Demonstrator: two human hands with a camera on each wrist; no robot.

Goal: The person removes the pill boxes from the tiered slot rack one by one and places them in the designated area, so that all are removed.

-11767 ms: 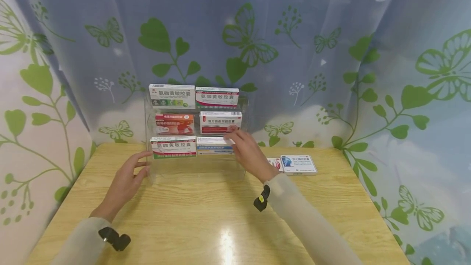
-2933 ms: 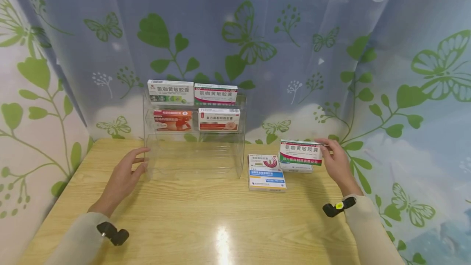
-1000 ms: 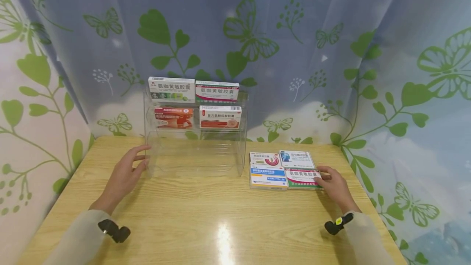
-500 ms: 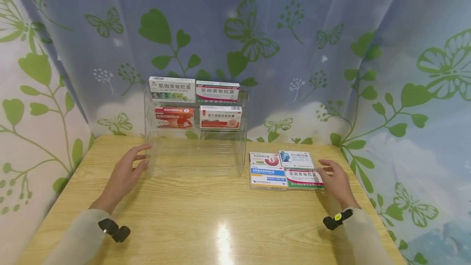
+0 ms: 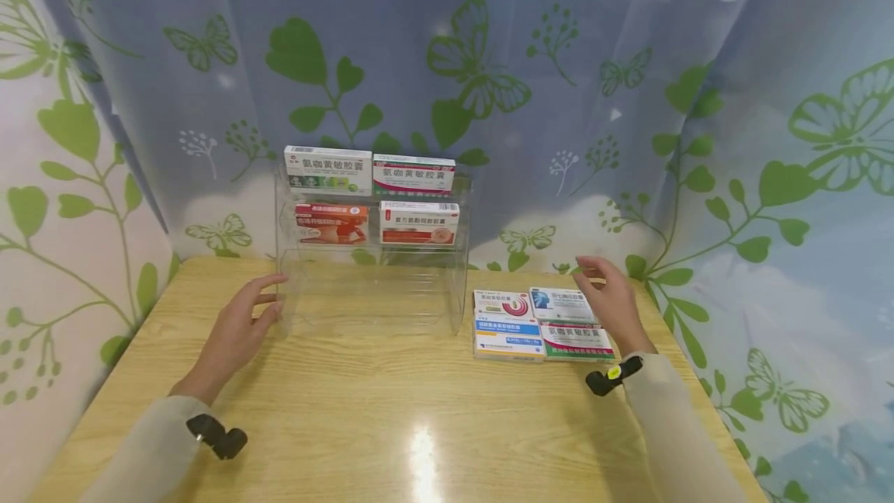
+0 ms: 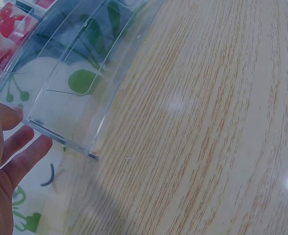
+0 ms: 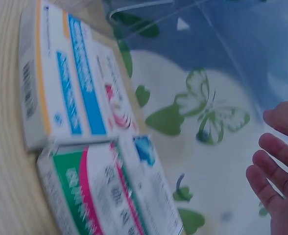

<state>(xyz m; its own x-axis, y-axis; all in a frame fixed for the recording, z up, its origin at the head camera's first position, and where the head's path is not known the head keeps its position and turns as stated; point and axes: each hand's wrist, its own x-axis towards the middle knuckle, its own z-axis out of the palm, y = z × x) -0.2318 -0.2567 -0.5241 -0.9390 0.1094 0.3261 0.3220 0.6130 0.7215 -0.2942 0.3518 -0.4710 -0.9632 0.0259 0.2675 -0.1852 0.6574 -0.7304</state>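
Observation:
My left hand (image 5: 233, 332) stays at the left side panel of a clear acrylic display rack (image 5: 373, 286), fingertips right at its edge, as the left wrist view also shows. Above the medicine boxes on the right, my right hand (image 5: 611, 301) hovers with relaxed fingers and holds nothing. Four boxes lie flat in a two-by-two block: a white one with red rings (image 5: 499, 304), a white one with a blue head picture (image 5: 559, 304), a blue-and-white one (image 5: 508, 338) and a green-and-magenta one (image 5: 576, 340). The right hand partly covers the blue-head box in the head view.
On the rack's top tier stand a white-green box (image 5: 328, 171) and a white-magenta box (image 5: 414, 175). Its middle tier holds a red-orange box (image 5: 331, 223) and a white-red box (image 5: 419, 223). A patterned curtain (image 5: 391, 45) hangs behind the wooden table (image 5: 363, 425).
The blue-and-white and green-and-magenta boxes went from the rack's bottom tier to the table. My right hand let go of the latter and moved up and left. The left hand stays put.

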